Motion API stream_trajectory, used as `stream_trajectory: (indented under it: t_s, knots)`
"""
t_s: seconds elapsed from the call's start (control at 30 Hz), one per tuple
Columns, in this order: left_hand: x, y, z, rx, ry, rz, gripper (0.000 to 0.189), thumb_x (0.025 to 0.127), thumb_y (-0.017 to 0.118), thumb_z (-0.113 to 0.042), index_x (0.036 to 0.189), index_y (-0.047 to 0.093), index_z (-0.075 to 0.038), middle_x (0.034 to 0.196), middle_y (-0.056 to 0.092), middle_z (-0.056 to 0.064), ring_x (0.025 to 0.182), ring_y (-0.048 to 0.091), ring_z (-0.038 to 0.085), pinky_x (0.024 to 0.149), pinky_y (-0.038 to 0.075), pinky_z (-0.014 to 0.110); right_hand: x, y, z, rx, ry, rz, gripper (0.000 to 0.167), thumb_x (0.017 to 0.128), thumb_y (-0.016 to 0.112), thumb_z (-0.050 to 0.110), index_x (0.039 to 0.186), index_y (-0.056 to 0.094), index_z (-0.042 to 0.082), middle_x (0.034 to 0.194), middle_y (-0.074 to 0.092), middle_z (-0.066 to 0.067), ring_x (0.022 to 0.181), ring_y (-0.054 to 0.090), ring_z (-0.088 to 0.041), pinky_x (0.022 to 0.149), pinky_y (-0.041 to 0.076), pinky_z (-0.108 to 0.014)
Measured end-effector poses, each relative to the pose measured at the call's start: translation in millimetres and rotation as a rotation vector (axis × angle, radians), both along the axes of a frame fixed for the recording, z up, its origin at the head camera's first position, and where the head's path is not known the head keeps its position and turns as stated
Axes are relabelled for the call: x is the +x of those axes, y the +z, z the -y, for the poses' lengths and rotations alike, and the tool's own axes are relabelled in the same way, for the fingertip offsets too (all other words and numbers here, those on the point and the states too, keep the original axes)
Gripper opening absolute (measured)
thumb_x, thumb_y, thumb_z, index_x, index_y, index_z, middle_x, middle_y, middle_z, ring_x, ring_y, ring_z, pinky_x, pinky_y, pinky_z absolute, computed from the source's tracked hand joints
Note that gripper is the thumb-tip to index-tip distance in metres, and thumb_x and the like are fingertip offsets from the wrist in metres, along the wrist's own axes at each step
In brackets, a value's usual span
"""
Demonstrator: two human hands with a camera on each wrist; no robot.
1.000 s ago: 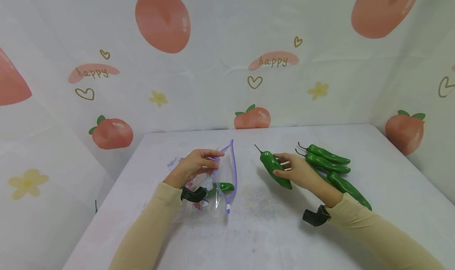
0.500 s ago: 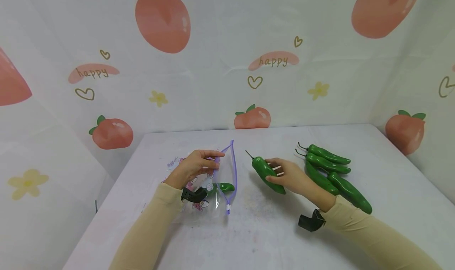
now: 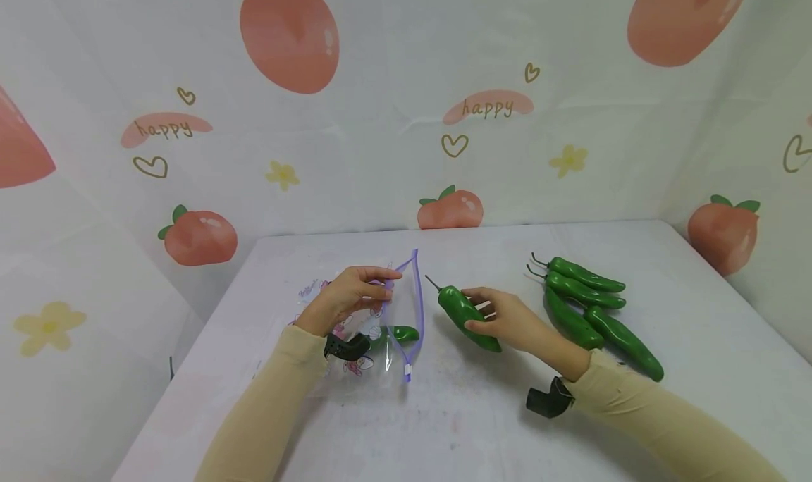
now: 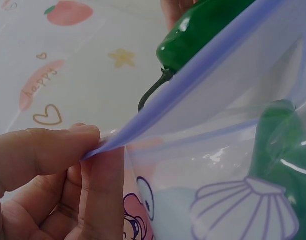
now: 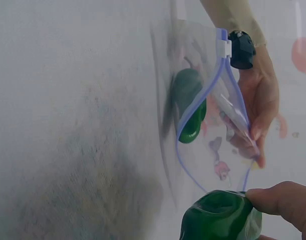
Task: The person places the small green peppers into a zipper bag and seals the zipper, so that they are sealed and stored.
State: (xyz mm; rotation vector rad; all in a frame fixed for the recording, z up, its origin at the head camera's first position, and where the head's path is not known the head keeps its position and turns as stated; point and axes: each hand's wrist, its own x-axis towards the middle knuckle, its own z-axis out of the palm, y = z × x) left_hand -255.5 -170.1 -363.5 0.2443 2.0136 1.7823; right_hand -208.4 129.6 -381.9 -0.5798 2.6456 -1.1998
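My left hand (image 3: 347, 299) pinches the purple upper edge of a clear zip bag (image 4: 208, 65) between thumb and fingers, and the bag's mouth gapes toward the right. Inside the bag lies a green pepper (image 5: 188, 92), seen through the printed plastic. My right hand (image 3: 510, 320) grips another green pepper (image 3: 466, 316) around its body, above the table. That pepper is tilted, its stem pointing up and left at the bag's mouth, a short way apart from it. In the right wrist view only one end of the held pepper (image 5: 220, 217) shows, under my thumb.
Several green peppers (image 3: 583, 292) lie in a loose group on the white table (image 3: 469, 425), right of my right hand. A white slider (image 5: 224, 48) sits at one end of the bag's zip. Behind the table hangs a peach-printed cloth (image 3: 380, 151).
My right hand has carried its pepper left and slightly toward me, nearer the bag's mouth, uncovering more of the peppers on the right. The left hand and the bag have stayed put.
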Motion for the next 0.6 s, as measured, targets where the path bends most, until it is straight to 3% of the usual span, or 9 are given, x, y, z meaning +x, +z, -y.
stream_trajectory:
  t_s: [0.37, 0.6]
  knots:
    - [0.3, -1.0, -2.0, -0.039, 0.015, 0.002, 0.045, 0.088, 0.062, 0.006, 0.132, 0.053, 0.009, 0.097, 0.053, 0.004, 0.074, 0.057, 0.012, 0.067, 0.051, 0.022, 3.4, -5.6, 11, 0.029, 0.042, -0.022, 0.055, 0.086, 0.073, 0.015, 0.135, 0.053, 0.0, 0.122, 0.063, -0.016, 0.106, 0.062, -0.031, 0.084, 0.055, -0.041]
    - [0.1, -2.7, -1.6, -0.023, 0.029, 0.001, 0.044, 0.086, 0.064, 0.007, 0.129, 0.056, 0.008, 0.091, 0.057, 0.003, 0.074, 0.06, 0.013, 0.068, 0.052, 0.023, 6.4, -6.4, 17, 0.042, 0.054, -0.017, 0.054, 0.085, 0.073, 0.013, 0.134, 0.054, 0.0, 0.122, 0.063, -0.015, 0.104, 0.063, -0.029, 0.087, 0.053, -0.043]
